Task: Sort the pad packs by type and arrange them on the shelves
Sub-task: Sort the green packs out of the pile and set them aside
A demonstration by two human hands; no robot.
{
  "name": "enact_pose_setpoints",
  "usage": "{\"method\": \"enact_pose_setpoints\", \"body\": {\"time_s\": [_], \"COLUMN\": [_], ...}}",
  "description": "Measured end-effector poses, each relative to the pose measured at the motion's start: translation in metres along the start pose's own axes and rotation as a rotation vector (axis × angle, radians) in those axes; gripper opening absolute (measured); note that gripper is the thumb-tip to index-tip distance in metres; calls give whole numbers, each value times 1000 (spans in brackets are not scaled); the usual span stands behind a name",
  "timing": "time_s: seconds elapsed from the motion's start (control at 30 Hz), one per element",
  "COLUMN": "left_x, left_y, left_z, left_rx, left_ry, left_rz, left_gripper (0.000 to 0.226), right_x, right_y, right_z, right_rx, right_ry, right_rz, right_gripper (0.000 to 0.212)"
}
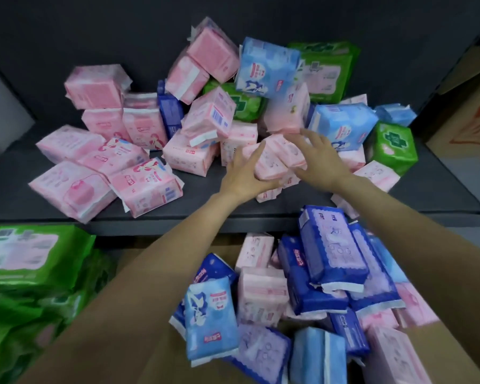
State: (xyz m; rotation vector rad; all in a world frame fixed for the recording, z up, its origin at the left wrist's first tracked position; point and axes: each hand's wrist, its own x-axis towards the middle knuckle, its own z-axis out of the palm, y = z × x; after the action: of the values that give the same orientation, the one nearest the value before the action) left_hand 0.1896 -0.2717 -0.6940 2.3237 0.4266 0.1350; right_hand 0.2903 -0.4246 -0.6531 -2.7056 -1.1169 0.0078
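Head view: left hand (243, 176) grips a pink pack (275, 159) at the shelf (205, 184) pile's front; right hand (320, 156) is spread, fingers touching its far side, though blur hides the contact. Sorting step; next, probably carry it left to the pink group (100, 162).

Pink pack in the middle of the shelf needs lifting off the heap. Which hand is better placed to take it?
Left. The left hand already cups the pink pack from its side; the right hand is spread flat above it, touching at most.
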Motion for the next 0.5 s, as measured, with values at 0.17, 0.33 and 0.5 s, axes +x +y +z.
{"method": "enact_pose_setpoints", "body": {"time_s": [0.17, 0.33, 0.5], "left_x": [11, 11, -2], "left_y": [0, 7, 4], "left_z": [21, 31, 26], "left_rx": [-5, -66, -160], "left_ry": [121, 185, 228], "left_rz": [-20, -78, -85], "left_gripper": [48, 55, 64], "right_x": [31, 33, 26], "right_y": [14, 1, -4], "right_z": [17, 43, 40], "right_rx": [45, 74, 88], "right_ry": [-121, -23, 52], "right_rz": [52, 192, 247], "right_gripper": [60, 38, 40]}}
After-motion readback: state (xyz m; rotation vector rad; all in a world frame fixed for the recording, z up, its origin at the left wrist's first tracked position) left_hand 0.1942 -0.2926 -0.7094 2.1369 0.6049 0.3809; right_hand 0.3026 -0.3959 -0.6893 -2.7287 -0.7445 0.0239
